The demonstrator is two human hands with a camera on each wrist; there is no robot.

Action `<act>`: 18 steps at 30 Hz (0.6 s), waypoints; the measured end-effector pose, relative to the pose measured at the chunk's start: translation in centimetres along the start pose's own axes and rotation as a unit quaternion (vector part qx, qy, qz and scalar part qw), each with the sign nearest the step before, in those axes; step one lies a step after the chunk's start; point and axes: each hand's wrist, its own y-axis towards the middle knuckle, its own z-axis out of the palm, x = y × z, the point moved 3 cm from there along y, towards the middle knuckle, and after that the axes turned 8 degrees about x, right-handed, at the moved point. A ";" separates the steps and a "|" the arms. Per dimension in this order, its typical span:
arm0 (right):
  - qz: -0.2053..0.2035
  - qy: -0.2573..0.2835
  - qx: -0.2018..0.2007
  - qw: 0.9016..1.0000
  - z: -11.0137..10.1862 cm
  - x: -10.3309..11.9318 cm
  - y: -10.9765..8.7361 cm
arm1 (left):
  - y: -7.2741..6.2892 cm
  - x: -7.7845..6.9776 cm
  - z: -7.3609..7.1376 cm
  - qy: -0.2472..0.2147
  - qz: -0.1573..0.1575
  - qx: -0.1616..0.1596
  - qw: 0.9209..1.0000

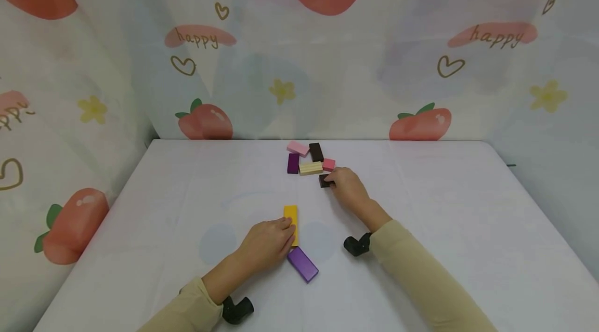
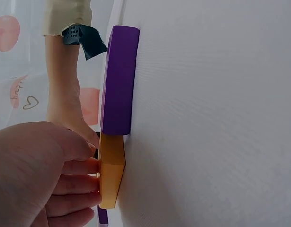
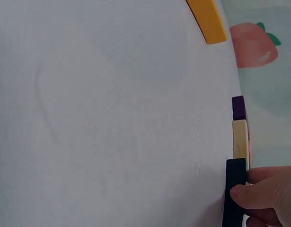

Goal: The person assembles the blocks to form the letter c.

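My left hand [image 1: 268, 241] rests on a yellow block [image 1: 290, 211], its fairly straight fingertips touching the block's face. A purple block [image 1: 303, 264] lies at an angle, its corner against the yellow block's near end. Farther back, my right hand [image 1: 350, 189] pinches a black block [image 3: 234, 177] between thumb and fingers, partly covering it in the head view. Just behind that block sit a cream block [image 1: 311, 168] and a small pink-red block [image 1: 329, 164]. In the left wrist view, the purple block [image 2: 120, 80] stands end to end with the yellow block [image 2: 111, 170].
At the table's back lie a light pink block [image 1: 297, 148], a second black block [image 1: 316, 152] and a dark purple block [image 1: 293, 163], close together. A printed curtain [image 1: 318, 72] hangs along the back edge. White cloth covers the table [image 1: 449, 207]. Each wrist wears a black device [image 1: 357, 244].
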 end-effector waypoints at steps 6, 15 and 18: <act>0.005 -0.005 0.011 1.000 0.2 0.8 -0.1 | 0.0 0.0 0.1 0.002 -0.003 -0.003 1.000; -0.032 -0.010 0.007 0.999 0.6 2.2 -0.3 | 0.0 0.0 0.1 0.001 -0.001 -0.019 1.000; -0.034 -0.014 0.009 0.999 0.7 2.6 -0.3 | 0.0 0.0 0.0 -0.006 -0.002 -0.019 1.000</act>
